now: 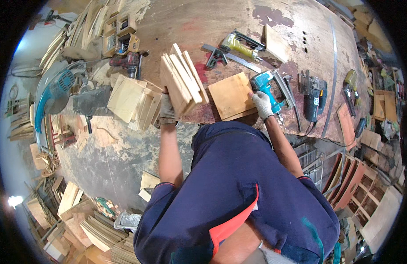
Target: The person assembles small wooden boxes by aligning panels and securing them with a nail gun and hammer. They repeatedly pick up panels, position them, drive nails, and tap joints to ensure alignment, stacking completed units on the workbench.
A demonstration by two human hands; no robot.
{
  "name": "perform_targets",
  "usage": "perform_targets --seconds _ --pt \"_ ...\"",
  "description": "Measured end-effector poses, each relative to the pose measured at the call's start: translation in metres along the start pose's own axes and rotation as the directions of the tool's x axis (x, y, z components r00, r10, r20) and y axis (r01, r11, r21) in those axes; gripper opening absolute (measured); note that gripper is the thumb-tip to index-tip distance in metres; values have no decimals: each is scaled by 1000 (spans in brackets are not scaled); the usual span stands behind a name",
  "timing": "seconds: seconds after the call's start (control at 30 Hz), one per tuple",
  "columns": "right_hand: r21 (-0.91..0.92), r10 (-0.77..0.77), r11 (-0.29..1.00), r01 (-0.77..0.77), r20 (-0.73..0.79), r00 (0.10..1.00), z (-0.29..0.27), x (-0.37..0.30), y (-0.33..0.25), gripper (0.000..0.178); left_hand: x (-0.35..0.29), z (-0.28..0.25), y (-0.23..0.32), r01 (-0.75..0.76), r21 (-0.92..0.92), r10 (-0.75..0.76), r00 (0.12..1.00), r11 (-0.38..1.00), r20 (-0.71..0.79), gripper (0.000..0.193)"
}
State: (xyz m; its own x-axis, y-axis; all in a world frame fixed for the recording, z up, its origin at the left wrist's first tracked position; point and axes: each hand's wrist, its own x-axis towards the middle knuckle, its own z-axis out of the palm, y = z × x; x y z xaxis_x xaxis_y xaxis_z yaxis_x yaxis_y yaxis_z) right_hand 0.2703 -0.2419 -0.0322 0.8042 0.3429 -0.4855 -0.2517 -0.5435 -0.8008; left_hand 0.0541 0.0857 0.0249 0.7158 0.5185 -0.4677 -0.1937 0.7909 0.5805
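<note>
My left hand (167,108), in a grey work glove, grips a bundle of several small wooden boards (181,81) standing on edge. Its fingers are partly hidden behind the nearest board. A pale glove covers my right hand (262,104), closed at the teal nail gun (264,81), whose long dark magazine points toward me. A bare thumb tip shows beside a flat square wooden panel (232,94) lying between my two hands at the bench's near edge. To the left of the bundle, more square boards (126,99) lie in a loose pile.
The worn wooden workbench (230,17) carries a yellow-green nail gun (234,44), a metal ruler (243,61), a pale board (276,43) and a jigsaw (312,97). A drill (126,61) and a teal circular saw (58,94) are at left. Wood scraps (102,233) cover the lower left.
</note>
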Motion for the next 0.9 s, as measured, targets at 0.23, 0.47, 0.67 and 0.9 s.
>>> perform_targets --seconds 0.23,0.47,0.67,0.9 --pt "108 -171 979 173 -26 985 29 -8 -13 28 23 -66 -56 48 -390 69 958 920 279 60" --pt "-303 -369 881 364 41 928 39 22 -70 34 16 -61 -39 11 -333 86 958 943 274 60" --pt "-569 -494 659 492 167 853 56 -4 -92 51 -17 -54 -24 -90 -288 152 968 953 201 84" --pt "-631 -516 563 534 236 823 60 -9 -60 58 -6 -18 2 -194 180 223 962 964 -156 78"
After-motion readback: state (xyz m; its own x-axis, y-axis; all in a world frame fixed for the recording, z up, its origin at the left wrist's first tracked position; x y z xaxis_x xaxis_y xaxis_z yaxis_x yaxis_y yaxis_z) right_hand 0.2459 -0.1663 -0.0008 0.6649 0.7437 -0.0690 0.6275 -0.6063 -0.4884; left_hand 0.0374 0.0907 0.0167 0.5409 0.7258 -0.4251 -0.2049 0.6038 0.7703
